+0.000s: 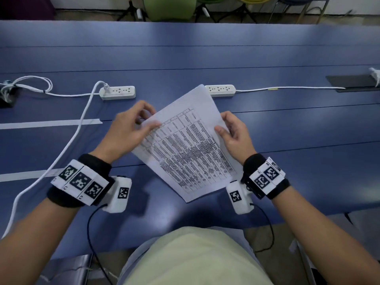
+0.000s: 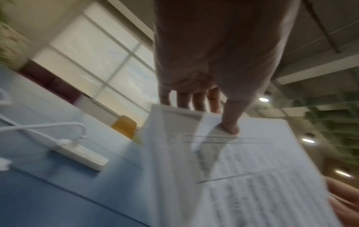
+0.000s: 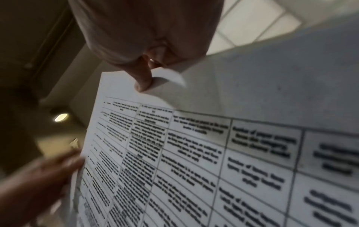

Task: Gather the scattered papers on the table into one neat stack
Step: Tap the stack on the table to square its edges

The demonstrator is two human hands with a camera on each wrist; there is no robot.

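Note:
A stack of white papers (image 1: 185, 147) with a printed table on the top sheet is held tilted above the blue table (image 1: 267, 58), one corner toward me. My left hand (image 1: 131, 128) pinches its left edge, thumb on top and fingers behind. My right hand (image 1: 232, 130) pinches the right edge the same way. In the left wrist view the thumb (image 2: 230, 121) presses on the papers (image 2: 242, 176), and several sheet edges show. In the right wrist view the thumb (image 3: 142, 79) holds the papers (image 3: 194, 161) where a sheet corner curls up.
Two white power strips (image 1: 117, 92) (image 1: 220, 90) lie on the table behind the papers, with white cables (image 1: 67, 140) running left and right. Strips of white tape (image 1: 51, 123) mark the left side. A dark pad (image 1: 353, 83) lies far right. Chairs stand beyond the table.

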